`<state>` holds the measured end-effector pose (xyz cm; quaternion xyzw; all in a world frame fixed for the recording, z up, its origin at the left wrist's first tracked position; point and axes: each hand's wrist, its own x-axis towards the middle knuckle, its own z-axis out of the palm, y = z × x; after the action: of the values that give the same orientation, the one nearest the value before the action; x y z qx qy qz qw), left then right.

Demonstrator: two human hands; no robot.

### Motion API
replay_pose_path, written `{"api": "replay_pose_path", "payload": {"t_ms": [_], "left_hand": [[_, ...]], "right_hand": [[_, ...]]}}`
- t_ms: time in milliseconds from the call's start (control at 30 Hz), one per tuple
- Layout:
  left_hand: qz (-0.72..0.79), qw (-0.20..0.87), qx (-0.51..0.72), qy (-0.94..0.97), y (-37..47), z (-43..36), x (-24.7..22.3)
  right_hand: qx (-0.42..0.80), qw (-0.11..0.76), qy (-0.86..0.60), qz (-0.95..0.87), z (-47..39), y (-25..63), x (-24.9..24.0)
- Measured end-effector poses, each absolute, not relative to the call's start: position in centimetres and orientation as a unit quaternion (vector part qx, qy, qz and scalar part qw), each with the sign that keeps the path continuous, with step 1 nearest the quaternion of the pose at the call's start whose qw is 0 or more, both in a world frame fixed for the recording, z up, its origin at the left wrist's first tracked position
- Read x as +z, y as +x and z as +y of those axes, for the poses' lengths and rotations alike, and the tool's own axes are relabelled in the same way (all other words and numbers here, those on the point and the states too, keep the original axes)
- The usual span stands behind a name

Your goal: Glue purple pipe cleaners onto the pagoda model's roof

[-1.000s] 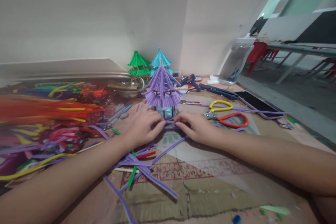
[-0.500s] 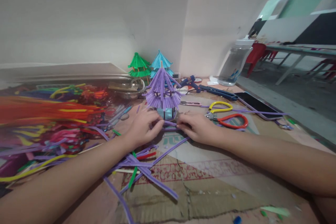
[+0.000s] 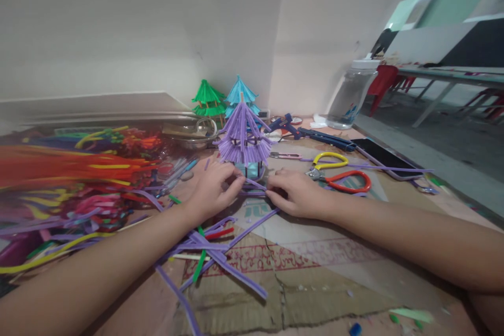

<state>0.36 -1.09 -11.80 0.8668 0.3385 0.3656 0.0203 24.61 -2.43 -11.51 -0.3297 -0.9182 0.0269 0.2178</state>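
1. Strip [image 3: 255, 185], purple, spans the gap between the left hand [image 3: 216, 188] and right hand [image 3: 297, 193], both pinched on it, just in front of the purple tower [image 3: 244, 139].
2. Uneven pulling might kink it.
3. Either hand pushing forward could knock the purple tower, standing so near.

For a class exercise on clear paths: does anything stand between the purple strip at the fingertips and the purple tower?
Nothing visible does: the purple strip, held by left hand and right hand, is just before the purple tower.
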Motion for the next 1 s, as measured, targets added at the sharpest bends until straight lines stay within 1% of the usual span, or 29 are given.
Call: {"api": "replay_pose_path", "payload": {"t_ms": [267,467,733,1000], "left_hand": [[0.292,0.020,0.340,0.894,0.19,-0.93,-11.94],[0.304,0.029,0.344,0.888,0.23,-1.04,-11.83],[0.328,0.027,0.355,0.875,0.17,-0.84,-11.89],[0.327,0.028,0.346,0.879,0.22,-0.94,-11.78]], "right_hand": [[0.059,0.240,-0.344,-0.906,-2.35,24.61,-11.58],[0.070,0.250,-0.344,-0.902,-2.49,24.52,-11.64],[0.102,0.295,-0.375,-0.873,-2.26,24.66,-11.83],[0.077,0.312,-0.343,-0.883,-2.11,24.77,-11.96]]}}
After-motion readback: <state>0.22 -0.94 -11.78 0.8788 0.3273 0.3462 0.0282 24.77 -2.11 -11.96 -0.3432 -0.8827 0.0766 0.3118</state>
